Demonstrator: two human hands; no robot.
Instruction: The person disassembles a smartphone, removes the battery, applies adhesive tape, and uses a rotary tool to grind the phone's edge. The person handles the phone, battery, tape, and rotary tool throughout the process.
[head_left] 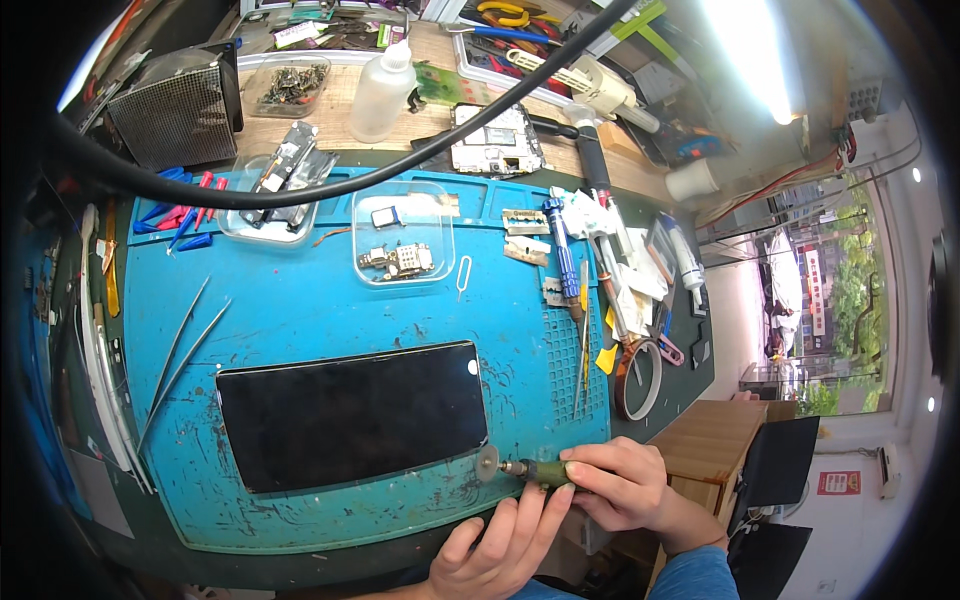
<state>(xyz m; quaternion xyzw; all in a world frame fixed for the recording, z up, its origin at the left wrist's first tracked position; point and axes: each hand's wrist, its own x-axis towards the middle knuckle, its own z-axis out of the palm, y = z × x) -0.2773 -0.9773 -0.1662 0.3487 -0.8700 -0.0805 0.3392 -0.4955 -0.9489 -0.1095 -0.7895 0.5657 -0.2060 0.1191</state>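
My right hand [622, 484] is closed round a green pen-like rotary tool [548, 473], pinching its body between thumb and fingers. A small round cutting disc [487, 463] sits on the tool's metal shaft, pointing left. From below, my left hand [505, 545] has its fingers bent up against the tool's underside, by the right fingertips. The disc is close to the lower right corner of a dark phone screen [350, 415], which lies flat on the blue work mat [330, 535]; whether they touch I cannot tell.
Tweezers [180, 350] lie left of the screen. Behind it stand a clear tray of phone parts [404, 235] and a SIM pin [463, 278]. Blades, a blue screwdriver [563, 250] and a tape roll [637, 380] lie on the right. A black cable [400, 165] crosses above; a bottle [382, 95] stands at the back.
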